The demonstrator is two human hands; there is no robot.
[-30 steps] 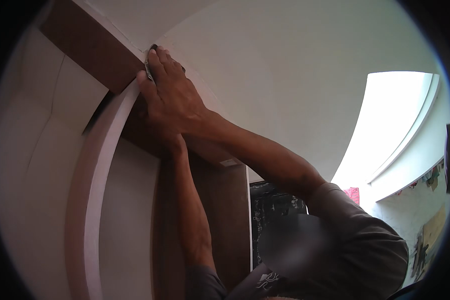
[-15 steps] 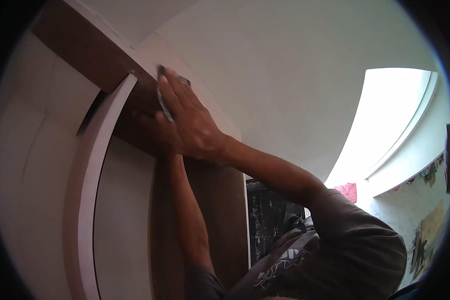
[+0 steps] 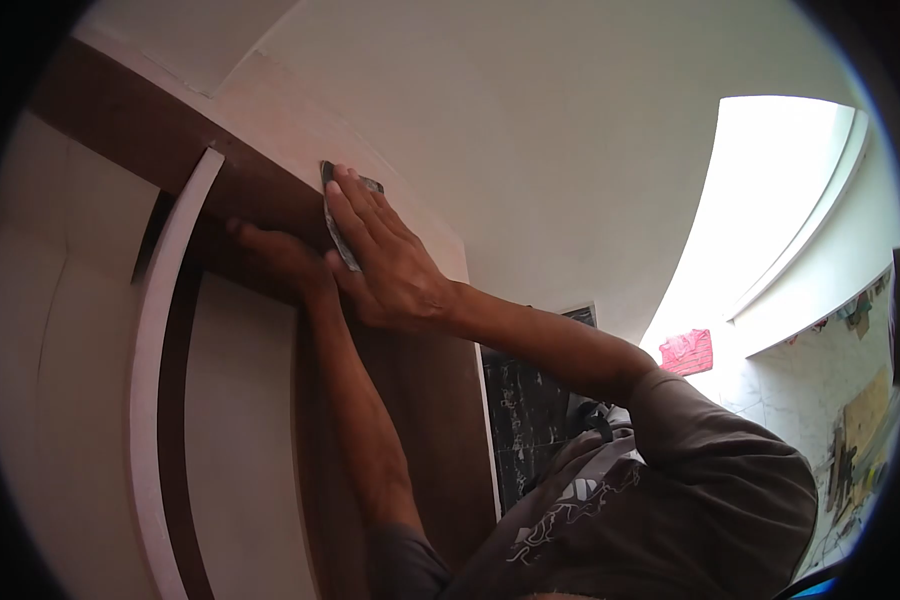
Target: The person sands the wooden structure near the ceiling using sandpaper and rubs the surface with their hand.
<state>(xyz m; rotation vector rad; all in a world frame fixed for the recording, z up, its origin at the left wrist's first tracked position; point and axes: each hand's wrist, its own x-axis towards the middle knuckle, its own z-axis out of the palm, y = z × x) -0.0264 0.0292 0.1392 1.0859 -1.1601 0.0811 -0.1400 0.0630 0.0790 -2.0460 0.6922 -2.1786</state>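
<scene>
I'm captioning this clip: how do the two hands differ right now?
The right hand holds a dark sheet; the left hand has nothing visible in it. The right hand is better lit, while the left hand sits in shade by the brown panel. Both are bare.

Both arms (image 3: 550,341) raised, right hand (image 3: 395,270) flat, fingers (image 3: 353,217) extended, left hand (image 3: 282,262) beside it

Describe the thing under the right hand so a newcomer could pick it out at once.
Find the dark brown beam slanting from the upper left. At its upper edge, under the right hand, is a thin sheet. Its dark corners and grey edge set it apart from the pinkish strip beside it.
</scene>
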